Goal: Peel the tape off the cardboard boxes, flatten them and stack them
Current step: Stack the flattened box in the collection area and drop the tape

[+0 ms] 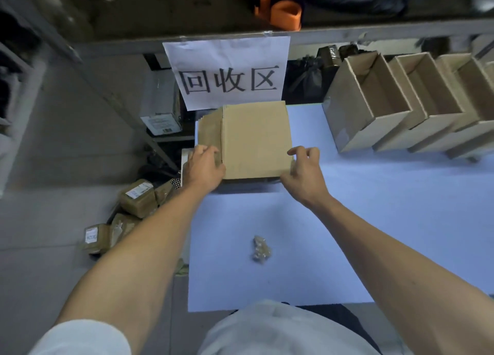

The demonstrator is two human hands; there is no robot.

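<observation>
Taped parcels (136,198) are piled on the floor off the table's (374,221) left edge. Left hand (204,165) presses its curled grip on the left edge of the flattened box (254,140) topping the stack at the far-left corner. Right hand (304,167) pinches its near-right corner. Tape wad (261,249) sits near the front edge, open boxes (401,106) far right. Stack's fanned out leftward, so an uneven shove could probably slide sheets off.
</observation>
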